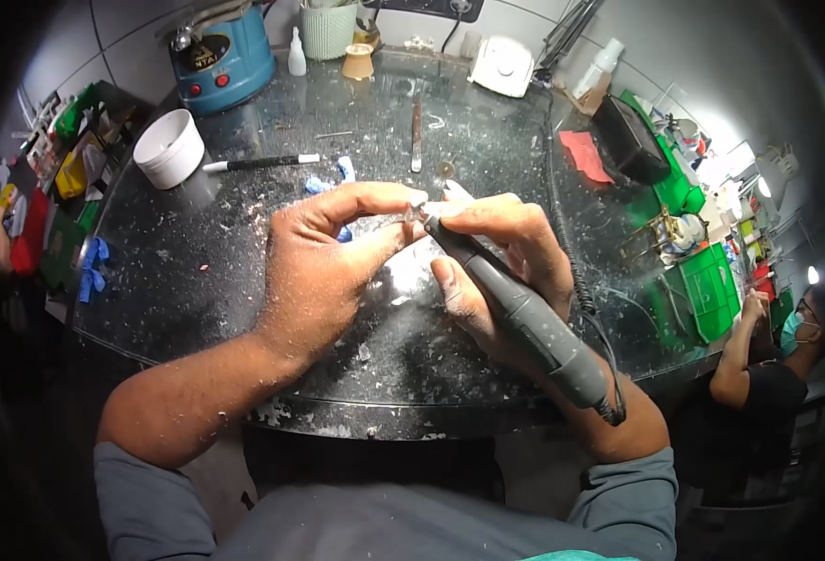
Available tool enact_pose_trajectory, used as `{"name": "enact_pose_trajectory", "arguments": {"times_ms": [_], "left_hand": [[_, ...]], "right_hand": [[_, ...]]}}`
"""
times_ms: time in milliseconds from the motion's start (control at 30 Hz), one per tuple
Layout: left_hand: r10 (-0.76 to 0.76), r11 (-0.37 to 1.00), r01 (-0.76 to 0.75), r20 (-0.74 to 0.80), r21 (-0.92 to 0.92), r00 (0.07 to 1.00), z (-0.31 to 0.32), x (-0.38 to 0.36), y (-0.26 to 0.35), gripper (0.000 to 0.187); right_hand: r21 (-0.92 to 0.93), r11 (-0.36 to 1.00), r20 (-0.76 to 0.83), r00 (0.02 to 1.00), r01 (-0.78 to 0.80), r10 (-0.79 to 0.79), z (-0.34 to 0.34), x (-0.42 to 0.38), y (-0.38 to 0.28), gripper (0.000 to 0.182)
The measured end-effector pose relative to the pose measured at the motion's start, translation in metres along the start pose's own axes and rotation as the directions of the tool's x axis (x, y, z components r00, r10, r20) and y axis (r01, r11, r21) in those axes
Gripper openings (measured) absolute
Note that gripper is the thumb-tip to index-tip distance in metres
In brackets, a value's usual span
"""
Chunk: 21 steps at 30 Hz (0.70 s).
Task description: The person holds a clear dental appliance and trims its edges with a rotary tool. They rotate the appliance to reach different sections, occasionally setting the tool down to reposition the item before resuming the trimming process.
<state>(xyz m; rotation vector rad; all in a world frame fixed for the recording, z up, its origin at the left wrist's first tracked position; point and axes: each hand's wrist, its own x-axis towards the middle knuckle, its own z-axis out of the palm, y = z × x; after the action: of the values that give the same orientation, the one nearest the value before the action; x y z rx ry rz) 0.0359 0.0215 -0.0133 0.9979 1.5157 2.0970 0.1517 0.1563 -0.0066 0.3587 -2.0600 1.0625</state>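
Note:
Over the middle of the dark, dusty worktop [403, 374], my left hand [333, 234] pinches a small whitish piece [416, 208] between thumb and forefinger. My right hand [506, 252] is wrapped round a black corded rotary handpiece [534, 323], its front end pointing up and left against or very near the piece. The exact contact at the tip is too small to tell. White dust lies beneath both hands, and blue scraps [319, 184] show just behind my left hand.
A white bowl [169, 150], a black-and-white pen [263, 163] and a blue machine [223, 65] stand at the left. Behind my hands lies a metal tool [417, 136]. Green trays [707, 294] and a black box [629, 140] are on the right, where a masked person [773, 365] sits.

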Motion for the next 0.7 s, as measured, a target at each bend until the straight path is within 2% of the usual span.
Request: {"name": "enact_pose_trajectory", "arguments": {"times_ms": [33, 100, 133, 200, 267, 300, 367, 400, 433, 467, 533, 567, 600, 700], "left_hand": [[-0.012, 1.0, 0.012, 0.019, -0.001, 1.0, -0.001, 0.0, 0.001, 0.017], [-0.038, 0.999, 0.038, 0.039, 0.002, 0.998, -0.002, -0.001, 0.001, 0.018], [-0.009, 0.999, 0.008, 0.049, 0.033, 0.999, -0.003, 0.0, 0.002, 0.018], [0.014, 0.998, -0.019, 0.063, 0.066, 0.998, -0.002, -0.001, 0.001, 0.017], [0.038, 0.999, -0.038, 0.059, 0.0, 0.998, -0.001, -0.001, 0.001, 0.016], [-0.022, 0.999, 0.023, 0.041, -0.03, 0.999, -0.002, -0.001, 0.004, 0.016], [-0.027, 0.995, 0.03, 0.039, -0.092, 0.999, 0.0, 0.001, 0.004, 0.018], [-0.038, 0.986, 0.043, 0.035, -0.159, 0.999, -0.001, 0.0, 0.002, 0.019], [-0.011, 0.993, 0.018, 0.062, -0.113, 0.998, -0.003, 0.002, 0.0, 0.021], [0.018, 0.999, -0.014, 0.076, -0.051, 0.997, -0.007, 0.002, -0.002, 0.021], [-0.105, 0.981, 0.117, 0.08, -0.155, 0.991, -0.008, 0.004, -0.001, 0.021], [-0.054, 0.977, 0.074, 0.104, -0.2, 0.993, -0.008, 0.004, -0.004, 0.023], [-0.037, 0.975, 0.058, 0.103, -0.215, 0.994, -0.006, 0.003, -0.003, 0.025], [-0.021, 0.977, 0.043, 0.107, -0.21, 0.994, -0.004, 0.003, -0.003, 0.024]], "right_hand": [[0.0, 1.0, -0.002, 1.0, 0.005, -0.005, -0.001, 0.002, 0.001, 0.031], [-0.052, 0.989, 0.086, 0.987, 0.139, -0.134, -0.002, 0.003, 0.005, 0.032], [-0.048, 0.99, 0.083, 0.989, 0.129, -0.125, 0.0, 0.001, 0.003, 0.032], [0.049, 0.999, -0.011, 1.0, 0.003, -0.003, 0.002, 0.001, -0.002, 0.033], [0.035, 0.999, -0.001, 1.0, 0.026, -0.026, 0.001, 0.002, -0.005, 0.033], [0.021, 0.998, 0.016, 0.998, 0.056, -0.056, 0.0, 0.004, -0.004, 0.034], [0.043, 0.996, -0.092, 0.993, 0.082, -0.078, 0.002, 0.005, 0.002, 0.033], [0.094, 0.995, -0.143, 0.99, 0.017, -0.004, 0.003, 0.005, 0.002, 0.031], [0.151, 0.988, -0.193, 0.979, -0.041, 0.07, 0.004, 0.006, 0.001, 0.029], [0.093, 0.99, -0.16, 0.979, -0.109, 0.123, -0.001, 0.007, 0.001, 0.028], [-0.091, 0.97, -0.05, 0.973, -0.227, 0.223, -0.008, 0.008, 0.002, 0.027], [-0.032, 0.968, -0.066, 0.967, -0.25, 0.248, -0.004, 0.007, 0.004, 0.026], [0.165, 0.923, -0.046, 0.932, -0.349, 0.36, 0.0, 0.005, 0.005, 0.027], [0.21, 0.917, -0.056, 0.932, -0.338, 0.357, 0.001, 0.003, 0.006, 0.029]]}}
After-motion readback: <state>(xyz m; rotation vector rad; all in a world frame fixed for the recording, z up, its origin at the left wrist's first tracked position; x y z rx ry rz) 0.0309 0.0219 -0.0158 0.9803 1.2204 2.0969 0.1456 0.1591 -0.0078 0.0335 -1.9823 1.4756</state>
